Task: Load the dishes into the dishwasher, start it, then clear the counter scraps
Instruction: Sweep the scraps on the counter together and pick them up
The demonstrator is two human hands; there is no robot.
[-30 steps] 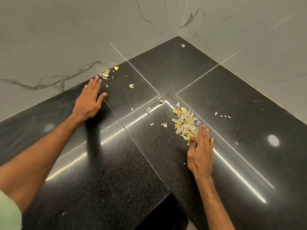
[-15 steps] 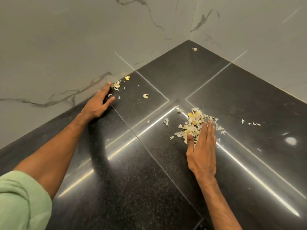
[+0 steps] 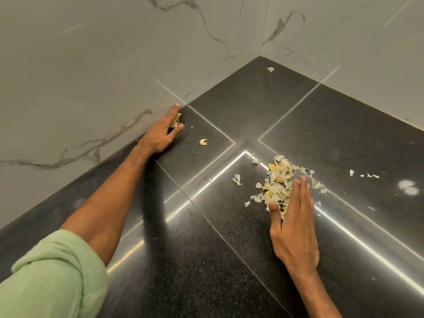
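A heap of pale yellow peel scraps (image 3: 278, 180) lies on the black granite counter (image 3: 229, 260). My right hand (image 3: 294, 228) lies flat on the counter, fingers straight, its fingertips against the heap's right side. Far left, my left hand (image 3: 161, 134) rests on its edge against the marble wall, fingers straight, cupped beside a small clump of scraps (image 3: 176, 119). A single curled peel (image 3: 203, 142) lies just right of that hand. One more scrap (image 3: 271, 69) sits in the far corner. Small white flakes (image 3: 362, 174) are scattered right of the heap.
Grey-veined marble walls (image 3: 103, 76) meet at the far corner and bound the counter on the left and at the back. Bright light strips reflect off the polished granite. No dishes or containers are in view.
My left hand has slid further along the wall to the small clump of scraps. My right hand has pushed forward into the heap, and the view has shifted closer.
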